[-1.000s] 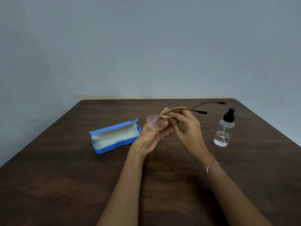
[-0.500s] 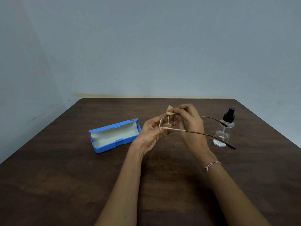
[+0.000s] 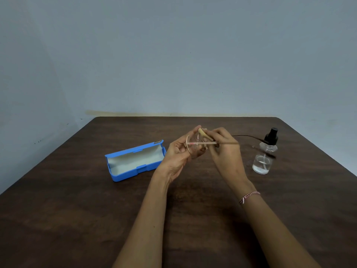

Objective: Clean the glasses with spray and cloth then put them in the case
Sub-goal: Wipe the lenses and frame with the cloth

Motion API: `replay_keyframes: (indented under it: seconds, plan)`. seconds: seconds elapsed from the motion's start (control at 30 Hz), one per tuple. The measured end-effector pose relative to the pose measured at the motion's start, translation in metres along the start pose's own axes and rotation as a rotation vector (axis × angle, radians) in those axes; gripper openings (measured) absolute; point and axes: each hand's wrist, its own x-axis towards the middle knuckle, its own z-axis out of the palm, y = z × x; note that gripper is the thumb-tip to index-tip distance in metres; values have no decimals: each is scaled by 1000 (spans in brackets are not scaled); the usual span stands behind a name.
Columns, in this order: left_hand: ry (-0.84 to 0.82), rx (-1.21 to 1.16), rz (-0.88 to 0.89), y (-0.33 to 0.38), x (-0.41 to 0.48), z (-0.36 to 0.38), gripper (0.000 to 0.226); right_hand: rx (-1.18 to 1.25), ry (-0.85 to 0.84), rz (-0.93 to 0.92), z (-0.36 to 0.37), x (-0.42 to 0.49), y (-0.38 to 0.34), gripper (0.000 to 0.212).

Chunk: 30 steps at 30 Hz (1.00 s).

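Observation:
Thin gold-rimmed glasses [image 3: 191, 147] are held above the middle of the dark wooden table [image 3: 77, 209]. My left hand [image 3: 176, 157] grips the front frame by its rim. My right hand [image 3: 222, 149] pinches a small yellow cloth [image 3: 202, 133] against a lens. The two brown temple arms stick out to the right, toward the spray bottle [image 3: 264, 154]. The blue case [image 3: 135, 161] lies open on the table to the left of my hands, its pale lining showing.
The clear spray bottle with a black cap stands upright at the right, close to the tips of the temple arms. A grey wall runs behind the table's far edge.
The glasses have been turned in my hands: the temples, first raised and pointing up right, swung down and now lie roughly level. The cloth stays on the lens.

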Motion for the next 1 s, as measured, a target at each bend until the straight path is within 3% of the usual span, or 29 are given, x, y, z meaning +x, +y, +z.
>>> replay_keyframes:
  seconds: [0.17,0.67,1.0]
  plan:
    - [57,-36,0,0,0,1,32,-16,-21,-22,2,-1,-1,22]
    - [237,-204,27,2,2,-2,40,149,-141,-120,-2,-3,-8,24]
    - [244,-269,5,1,2,6,31,188,14,0,-2,-1,-5,16]
